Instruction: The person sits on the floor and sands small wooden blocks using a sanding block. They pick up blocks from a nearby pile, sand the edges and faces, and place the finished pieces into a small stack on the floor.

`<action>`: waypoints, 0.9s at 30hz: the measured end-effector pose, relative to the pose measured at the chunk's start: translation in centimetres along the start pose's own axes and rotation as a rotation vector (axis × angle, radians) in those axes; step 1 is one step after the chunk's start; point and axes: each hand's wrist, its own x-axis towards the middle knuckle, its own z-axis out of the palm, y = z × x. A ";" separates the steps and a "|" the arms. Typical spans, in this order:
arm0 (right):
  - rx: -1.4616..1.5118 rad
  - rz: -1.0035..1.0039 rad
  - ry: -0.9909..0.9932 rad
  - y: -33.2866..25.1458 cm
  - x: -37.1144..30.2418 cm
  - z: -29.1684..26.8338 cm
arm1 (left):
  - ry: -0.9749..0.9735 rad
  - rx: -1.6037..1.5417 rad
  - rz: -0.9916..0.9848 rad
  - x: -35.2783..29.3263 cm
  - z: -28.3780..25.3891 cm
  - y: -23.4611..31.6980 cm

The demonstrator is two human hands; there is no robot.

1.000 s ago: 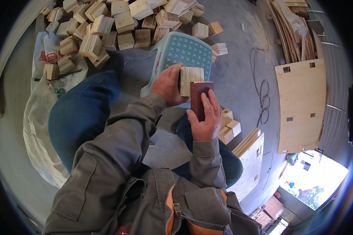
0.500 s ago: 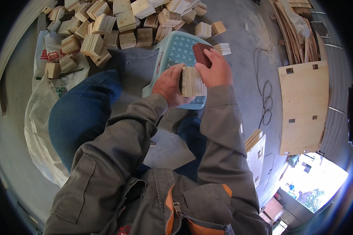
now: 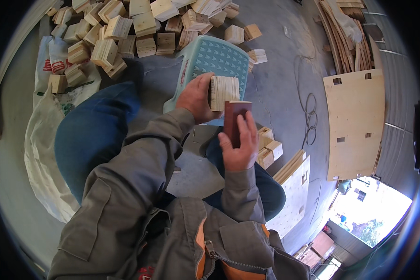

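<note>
My left hand (image 3: 197, 99) is closed round the left side of a plywood block (image 3: 225, 91) whose striped layers face up. That block is over the near part of a pale blue plastic stool (image 3: 221, 51) with a patterned top. My right hand (image 3: 240, 148) grips a flat reddish-brown sanding block (image 3: 233, 122), thumb on one side and fingers along the other. The sanding block stands tilted at the near right corner of the plywood block and overlaps it in view; whether they touch I cannot tell. My left fingertips are hidden behind the plywood block.
A heap of wooden blocks (image 3: 144, 25) lies beyond the stool. Several more blocks (image 3: 269, 148) sit by my right knee. On the left is a white woven sack (image 3: 44, 154); to the right are a coiled cable (image 3: 310, 116), a plywood panel (image 3: 354, 126) and stacked boards (image 3: 340, 37).
My right hand has drawn the sanding block toward me, from the far right of the plywood block to its near corner. My left hand keeps hold of the plywood block.
</note>
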 end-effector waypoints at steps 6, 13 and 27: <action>-0.002 -0.081 -0.029 -1.5 0.5 0.9 | 0.021 0.023 0.017 -0.2 0.8 -0.9; -0.058 -0.108 -0.064 -0.5 8.2 3.6 | -0.027 0.017 -0.029 -0.2 0.4 -0.9; 0.025 0.123 -0.074 5.4 13.3 0.7 | -0.014 0.000 -0.023 -0.2 -0.1 0.7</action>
